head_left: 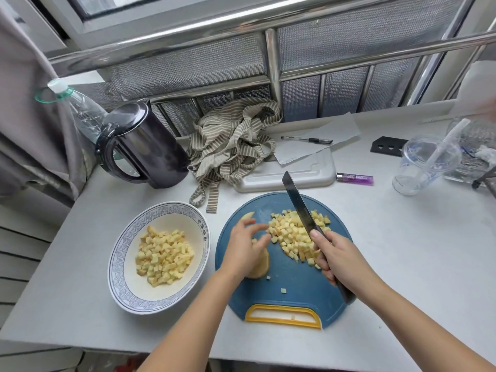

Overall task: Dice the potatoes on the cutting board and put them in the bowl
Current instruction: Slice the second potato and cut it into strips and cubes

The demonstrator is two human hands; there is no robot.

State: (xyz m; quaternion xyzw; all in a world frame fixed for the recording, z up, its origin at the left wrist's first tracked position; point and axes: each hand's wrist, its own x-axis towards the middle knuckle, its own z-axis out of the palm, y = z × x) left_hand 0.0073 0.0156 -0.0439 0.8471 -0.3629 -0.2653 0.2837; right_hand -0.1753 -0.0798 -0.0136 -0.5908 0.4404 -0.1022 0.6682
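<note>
A: Where is everything lying?
B: The cutting board [290,285] is sitting by the front edge of the tabletop [402,251], the bowl [118,253] just left of it. The diced pile [292,237] is lying mid-board, between the hands.
A: Hands?
B: The right hand [335,259] is gripping the knife [298,202], blade pointing away across the pile; the left hand [243,251], nearer the bowl, is spreading its fingers, holding nothing.

A short column of dark blue Chinese characters stands on the patterned inner rim of the bowl [161,208], on its right side, but the strokes are too small to read with any certainty. The clear plastic cup [424,167] carries blue print and the purple lighter [355,179] a printed wrap, neither of them legible.
</note>
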